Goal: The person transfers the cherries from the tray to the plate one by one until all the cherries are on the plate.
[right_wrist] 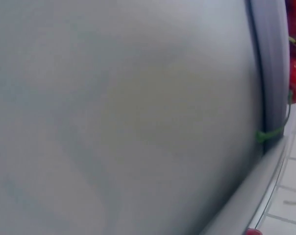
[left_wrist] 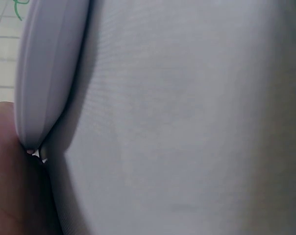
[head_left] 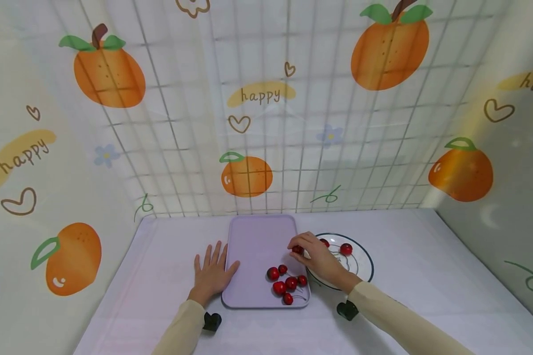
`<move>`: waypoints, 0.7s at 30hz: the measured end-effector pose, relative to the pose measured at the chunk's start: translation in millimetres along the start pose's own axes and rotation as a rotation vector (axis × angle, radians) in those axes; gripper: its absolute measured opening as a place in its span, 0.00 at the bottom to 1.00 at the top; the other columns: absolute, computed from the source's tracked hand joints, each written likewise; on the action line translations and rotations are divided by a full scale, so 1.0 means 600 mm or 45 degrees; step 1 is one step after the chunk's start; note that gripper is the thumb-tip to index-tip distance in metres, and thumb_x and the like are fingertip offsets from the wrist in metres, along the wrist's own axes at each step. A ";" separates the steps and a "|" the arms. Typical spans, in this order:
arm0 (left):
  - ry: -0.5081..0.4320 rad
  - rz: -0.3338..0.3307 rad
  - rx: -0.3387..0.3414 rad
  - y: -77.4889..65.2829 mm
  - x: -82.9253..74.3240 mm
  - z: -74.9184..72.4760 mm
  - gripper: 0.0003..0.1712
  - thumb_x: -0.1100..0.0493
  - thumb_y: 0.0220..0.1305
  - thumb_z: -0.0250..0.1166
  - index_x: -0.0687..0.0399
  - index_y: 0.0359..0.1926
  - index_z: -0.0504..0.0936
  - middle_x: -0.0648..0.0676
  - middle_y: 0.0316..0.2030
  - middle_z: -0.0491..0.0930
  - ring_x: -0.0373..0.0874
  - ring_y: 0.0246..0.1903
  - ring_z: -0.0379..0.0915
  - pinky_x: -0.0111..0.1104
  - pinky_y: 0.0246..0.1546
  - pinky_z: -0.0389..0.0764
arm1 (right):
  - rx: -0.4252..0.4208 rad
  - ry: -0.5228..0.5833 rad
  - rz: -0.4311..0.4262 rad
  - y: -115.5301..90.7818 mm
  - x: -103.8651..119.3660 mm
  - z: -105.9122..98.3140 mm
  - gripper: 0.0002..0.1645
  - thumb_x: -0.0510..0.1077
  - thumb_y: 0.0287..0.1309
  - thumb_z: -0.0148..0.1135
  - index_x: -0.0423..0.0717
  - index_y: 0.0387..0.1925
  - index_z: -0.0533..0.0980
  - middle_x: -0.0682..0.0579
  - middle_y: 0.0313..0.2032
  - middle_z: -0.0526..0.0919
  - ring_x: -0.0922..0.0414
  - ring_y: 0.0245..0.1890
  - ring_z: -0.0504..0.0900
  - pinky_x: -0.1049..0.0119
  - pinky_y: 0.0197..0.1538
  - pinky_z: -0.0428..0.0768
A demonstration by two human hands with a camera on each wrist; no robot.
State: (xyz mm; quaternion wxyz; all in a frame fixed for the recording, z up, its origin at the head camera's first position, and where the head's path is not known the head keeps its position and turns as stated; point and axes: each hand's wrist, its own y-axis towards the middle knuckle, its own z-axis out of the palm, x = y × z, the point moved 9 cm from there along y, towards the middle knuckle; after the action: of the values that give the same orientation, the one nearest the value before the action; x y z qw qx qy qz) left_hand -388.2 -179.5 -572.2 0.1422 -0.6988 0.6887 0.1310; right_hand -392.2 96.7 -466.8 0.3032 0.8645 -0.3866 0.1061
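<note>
My right hand [head_left: 317,257] pinches a dark red cherry [head_left: 297,249] between thumb and fingers, over the right edge of a lilac tray [head_left: 257,241]. Its wrist crosses the near left part of a white plate [head_left: 365,256] with a dark rim. Two cherries lie on that plate, one being the red cherry [head_left: 346,249] at its back. Several more cherries, some with stems, sit in the tray's near right corner, among them a larger cherry [head_left: 279,288]. Flat with spread fingers, my left hand [head_left: 212,277] rests at the tray's left edge, its thumb over the rim.
Tray and plate stand side by side on a white-covered table [head_left: 173,246]. Behind rises a wire grid under a sheet printed with oranges [head_left: 247,176], and printed sheets flank both sides. In the right wrist view, a green stem tip [right_wrist: 270,134] pokes past the tray's side.
</note>
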 end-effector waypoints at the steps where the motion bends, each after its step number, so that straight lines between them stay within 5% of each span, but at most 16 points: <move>1: -0.002 -0.002 0.002 -0.001 0.000 0.000 0.48 0.24 0.73 0.41 0.44 0.83 0.48 0.50 0.84 0.41 0.56 0.85 0.30 0.62 0.79 0.30 | 0.000 -0.018 0.003 0.000 -0.001 0.000 0.16 0.36 0.57 0.75 0.50 0.47 0.83 0.57 0.48 0.85 0.59 0.52 0.79 0.63 0.54 0.87; 21: -0.017 0.000 0.016 -0.016 -0.018 -0.022 0.45 0.31 0.76 0.45 0.48 0.82 0.51 0.54 0.84 0.44 0.58 0.84 0.33 0.63 0.80 0.31 | 0.133 -0.249 0.165 -0.012 -0.045 0.007 0.16 0.38 0.57 0.75 0.52 0.47 0.83 0.53 0.50 0.86 0.54 0.55 0.79 0.54 0.60 0.84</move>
State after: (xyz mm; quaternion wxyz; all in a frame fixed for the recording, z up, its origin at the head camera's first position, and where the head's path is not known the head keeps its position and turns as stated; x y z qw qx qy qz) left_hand -379.3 -174.6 -555.5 0.1512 -0.6969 0.6886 0.1316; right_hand -405.4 114.2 -484.9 0.2111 0.8586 -0.4633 0.0605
